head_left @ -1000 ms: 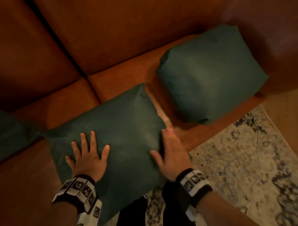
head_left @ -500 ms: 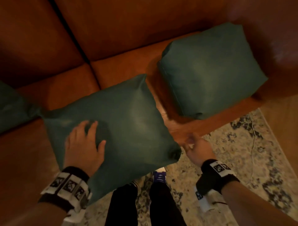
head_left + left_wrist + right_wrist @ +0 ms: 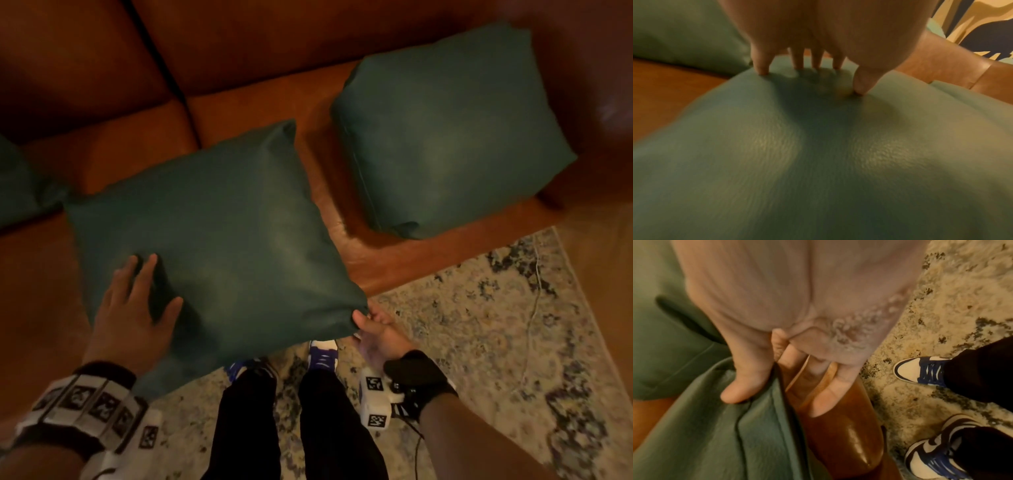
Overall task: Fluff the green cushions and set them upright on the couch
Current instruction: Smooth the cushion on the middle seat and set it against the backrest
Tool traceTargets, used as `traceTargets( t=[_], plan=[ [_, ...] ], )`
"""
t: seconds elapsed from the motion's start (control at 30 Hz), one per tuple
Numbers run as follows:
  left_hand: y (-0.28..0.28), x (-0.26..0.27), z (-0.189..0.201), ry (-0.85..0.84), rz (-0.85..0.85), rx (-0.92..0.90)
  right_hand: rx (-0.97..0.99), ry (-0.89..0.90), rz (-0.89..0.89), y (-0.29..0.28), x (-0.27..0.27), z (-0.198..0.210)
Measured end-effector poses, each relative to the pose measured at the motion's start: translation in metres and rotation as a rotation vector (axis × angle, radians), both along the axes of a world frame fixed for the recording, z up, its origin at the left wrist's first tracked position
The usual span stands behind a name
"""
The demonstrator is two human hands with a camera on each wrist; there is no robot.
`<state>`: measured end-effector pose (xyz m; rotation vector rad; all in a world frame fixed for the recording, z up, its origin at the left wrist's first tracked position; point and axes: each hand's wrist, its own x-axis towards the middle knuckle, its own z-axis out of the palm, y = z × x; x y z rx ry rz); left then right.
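Green cushions: three in view. Cushion 1, the near cushion (image 3: 219, 240), lies on the couch (image 3: 359, 263) seat with its near edge overhanging the front of the seat, above the rug (image 3: 479, 325). Cushion 2, the far-right cushion (image 3: 448, 137), sits in the corner by the backrest and armrest, apart from cushion 1; from this angle it is hard to say whether it leans or lies flat. Cushion 3, the left cushion (image 3: 17, 185), is only a sliver at the frame edge, its corner just beside cushion 1.

Hands: two. Left hand (image 3: 133, 315) on top of cushion 1 near its left front part, fingers (image 3: 761, 66) spread and nearly straight, fingertips and thumb denting the cover; holds nothing. Right hand (image 3: 375, 329) at the front right corner of cushion 1: thumb on top, fingers under, pinching the corner fabric.

Person stands on the patterned rug against the couch front: two legs in dark trousers, two blue-and-white shoes (image 3: 925, 369). A tagged band on each wrist.
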<state>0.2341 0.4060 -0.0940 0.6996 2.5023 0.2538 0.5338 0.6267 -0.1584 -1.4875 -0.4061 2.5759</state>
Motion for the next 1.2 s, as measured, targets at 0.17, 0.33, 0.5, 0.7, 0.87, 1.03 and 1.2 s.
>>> traceTargets(
  t=[0.17,0.33,0.5,0.7,0.87,1.03,1.2],
  plan=[
    [0.063,0.012,0.032,0.247,-0.242,-0.022,-0.019,0.038,-0.113,-0.003,0.000,-0.002],
    [0.166,0.127,0.025,0.028,-0.969,0.126,0.036,0.076,-0.078,-0.002,0.006,-0.001],
    [0.190,0.118,-0.009,-0.024,-0.997,0.108,0.008,0.055,-0.079,-0.003,0.021,-0.002],
    [0.182,0.119,-0.022,-0.094,-0.939,0.185,0.016,0.016,-0.019,-0.005,0.010,0.009],
    [0.181,0.126,-0.004,-0.147,-0.759,0.316,0.245,-0.159,0.187,0.012,-0.006,0.007],
    [0.089,0.099,0.026,-0.395,-0.182,0.263,0.681,-0.447,0.702,0.036,0.023,0.023],
    [0.046,0.075,0.019,-0.721,-0.204,-0.201,0.935,0.062,1.321,0.003,-0.077,0.066]
  ],
)
